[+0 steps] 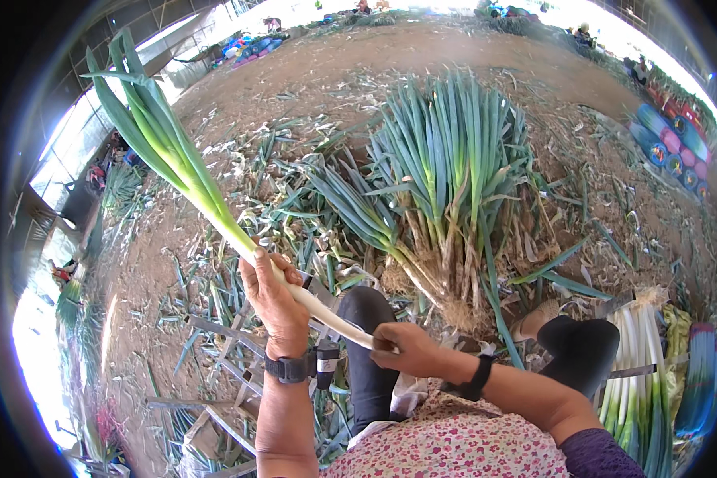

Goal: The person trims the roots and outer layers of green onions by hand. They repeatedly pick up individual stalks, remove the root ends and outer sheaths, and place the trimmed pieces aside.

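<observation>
Left hand [272,296] grips the leek [203,195] mid-stalk; right hand [402,344] pinches its white base; best peeled steadily.

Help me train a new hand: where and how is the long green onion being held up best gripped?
Grip the firm white shaft, not the floppy leaves. The stalk slants up-left, so the left hand wraps mid-shaft from the side and the right hand pinches the root end.

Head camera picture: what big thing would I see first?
The long leek, slanting from upper left toward the middle, held by the left hand on the white stalk and the right hand at its root end. Behind, mid-picture, a big pile of leeks lies on the dirt ground.
</observation>
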Motion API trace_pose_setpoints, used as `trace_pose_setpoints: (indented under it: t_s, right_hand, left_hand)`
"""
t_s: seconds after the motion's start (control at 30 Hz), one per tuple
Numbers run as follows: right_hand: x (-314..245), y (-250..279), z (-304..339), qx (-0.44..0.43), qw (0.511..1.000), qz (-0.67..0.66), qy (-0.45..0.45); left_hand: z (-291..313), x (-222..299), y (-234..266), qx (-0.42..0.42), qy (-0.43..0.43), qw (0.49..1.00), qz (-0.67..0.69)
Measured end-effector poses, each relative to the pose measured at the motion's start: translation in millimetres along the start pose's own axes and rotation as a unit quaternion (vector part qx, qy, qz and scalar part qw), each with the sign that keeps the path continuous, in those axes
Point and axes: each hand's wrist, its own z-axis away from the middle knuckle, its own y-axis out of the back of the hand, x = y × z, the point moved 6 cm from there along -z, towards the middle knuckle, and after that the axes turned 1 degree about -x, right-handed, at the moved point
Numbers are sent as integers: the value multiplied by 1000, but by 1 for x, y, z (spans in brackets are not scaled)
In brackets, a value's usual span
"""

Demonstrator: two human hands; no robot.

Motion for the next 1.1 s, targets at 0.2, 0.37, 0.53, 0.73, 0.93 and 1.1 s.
trace_pose_setpoints:
  t_s: [0.2, 0.37, 0.53, 0.73, 0.93, 1.1]
  right_hand:
    - [136, 11, 118, -352, 879, 285, -152]
    - [93, 32, 93, -11, 977, 192, -96]
    - [28, 7, 13, 135, 986, 99, -9]
    - [38, -1, 5, 142, 987, 72, -25]
    - [40, -5, 8, 155, 985, 75, -23]
    - [19, -2, 18, 190, 961, 132, 150]
  left_hand:
    - [-17, 1, 3, 6, -6, 1000, 0]
    - [-13, -5, 10, 8, 25, 999, 44]
    - [-14, -6, -8, 13, 60, 995, 83]
    - [-23, -15, 7, -11, 108, 988, 106]
    - [-27, -21, 9, 0, 48, 997, 62]
    - [-29, -20, 9, 30, -7, 999, 25]
